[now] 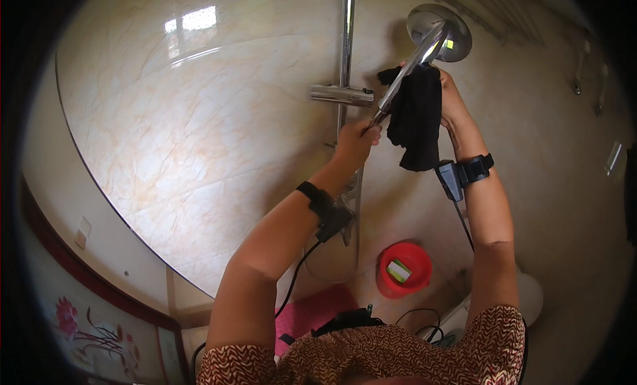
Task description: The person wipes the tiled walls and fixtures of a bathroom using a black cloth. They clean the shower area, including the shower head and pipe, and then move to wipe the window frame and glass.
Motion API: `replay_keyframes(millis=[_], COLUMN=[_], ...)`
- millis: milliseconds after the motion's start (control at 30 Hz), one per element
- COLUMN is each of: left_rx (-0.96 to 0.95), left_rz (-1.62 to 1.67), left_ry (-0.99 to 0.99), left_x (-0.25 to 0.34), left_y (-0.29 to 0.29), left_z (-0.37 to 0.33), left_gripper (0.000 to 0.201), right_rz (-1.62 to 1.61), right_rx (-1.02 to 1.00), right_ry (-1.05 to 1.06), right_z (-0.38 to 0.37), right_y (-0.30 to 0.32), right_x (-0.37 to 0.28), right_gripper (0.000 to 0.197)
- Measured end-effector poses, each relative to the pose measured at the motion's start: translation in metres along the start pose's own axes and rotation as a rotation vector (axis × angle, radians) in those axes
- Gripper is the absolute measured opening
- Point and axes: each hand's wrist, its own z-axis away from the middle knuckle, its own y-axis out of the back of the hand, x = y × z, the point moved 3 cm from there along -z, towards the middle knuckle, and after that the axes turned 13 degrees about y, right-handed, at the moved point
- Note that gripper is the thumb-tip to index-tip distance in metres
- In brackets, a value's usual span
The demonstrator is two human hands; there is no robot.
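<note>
Chrome everywhere up here: we've got the shower head off to the right of the wall rail, face disc up top and its handle slanting down to the left. Our left hand has the bottom end of that handle, fingers curled closed around it.

Our right hand is up near the neck, mostly behind a black cloth. The cloth lies against the handle and hangs down in a long flap, with a small bit poking out on the left side. Most of those right fingers are hidden, so honestly we can't tell how tightly they're closed.

Just left of the handle there's a chrome crosspiece on the rail, not touching our hands. We've also got a black strapped-on device on each wrist, left one and right one, both with cables.

Down below, well apart from all this, sits a red bucket with a green and white packet inside, plus a pink mat nearby.
</note>
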Motion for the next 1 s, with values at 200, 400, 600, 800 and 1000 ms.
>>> replay_keyframes(millis=[200, 400, 600, 800, 1000], left_rx=[0.142, 0.209, 0.32, 0.441, 0.35], left_rz=[-0.178, 0.043, -0.06, 0.068, 0.077], left_ry=[0.051, -0.04, -0.121, -0.192, -0.065], left_x=[0.012, 0.011, 0.0, -0.007, -0.028], left_y=[0.001, -0.002, -0.006, -0.022, -0.016], left_z=[0.008, 0.009, 0.007, 0.015, 0.002], left_gripper=[0.025, 0.027, 0.024, 0.021, 0.02], right_rz=[-0.001, -0.017, 0.051, 0.007, 0.031], right_rx=[-0.002, 0.024, 0.014, -0.036, 0.052], right_ry=[0.008, 0.001, 0.017, -0.021, -0.05], right_z=[0.003, -0.007, -0.014, -0.018, -0.026], right_y=[0.006, -0.006, -0.017, -0.016, -0.022], right_x=[0.001, -0.014, -0.024, -0.021, -0.015], right_gripper=[0.024, 0.025, 0.024, 0.023, 0.022])
